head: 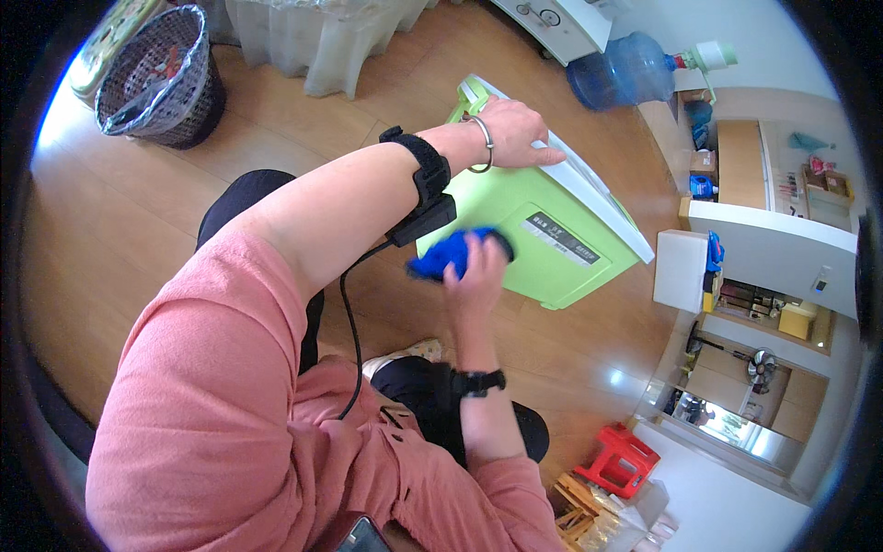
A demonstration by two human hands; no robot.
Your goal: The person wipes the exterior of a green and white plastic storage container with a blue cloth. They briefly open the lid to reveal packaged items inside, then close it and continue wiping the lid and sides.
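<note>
A light green plastic storage box with a white lid is tilted in front of me above the wooden floor, a label on its side. My left hand grips the box at the lid's edge, thumb on the white rim and the other fingers partly hidden. In my right hand is a blue cloth with a dark end, blurred, against or just over the green side wall. Both wrists wear black straps; a cable hangs from the left one.
A woven basket stands at upper left, near a pale draped cloth. Beyond the box are a blue water bottle with a pump and a white cabinet. A red plastic stool and wooden pieces are at lower right.
</note>
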